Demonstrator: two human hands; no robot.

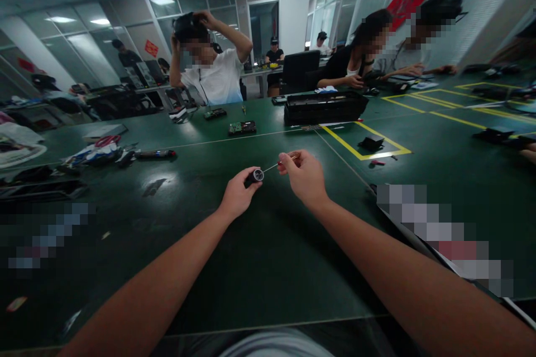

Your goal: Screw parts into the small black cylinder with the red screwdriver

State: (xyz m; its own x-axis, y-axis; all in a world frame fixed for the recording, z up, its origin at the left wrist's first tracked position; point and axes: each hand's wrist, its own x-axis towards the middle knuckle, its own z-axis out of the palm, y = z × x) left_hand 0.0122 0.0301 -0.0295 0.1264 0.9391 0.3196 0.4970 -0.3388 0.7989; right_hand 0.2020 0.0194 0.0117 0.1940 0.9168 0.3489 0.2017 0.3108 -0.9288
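Over the green table, my left hand [238,194] is closed around a short black cylinder [253,177] with a silver-rimmed open end turned toward the right. My right hand [307,177] pinches the handle of a screwdriver [272,167], whose thin metal shaft slants down to the left. Its tip is at the rim of the cylinder; whether it touches something inside cannot be made out. The fingers of my right hand hide part of the handle.
Beyond my hands stand a long black case [325,108] and a green circuit board [242,128]. A black part [371,143] lies inside yellow tape. To the left are a dark tool [156,154] and tangled cables [98,150]. Several people sit around.
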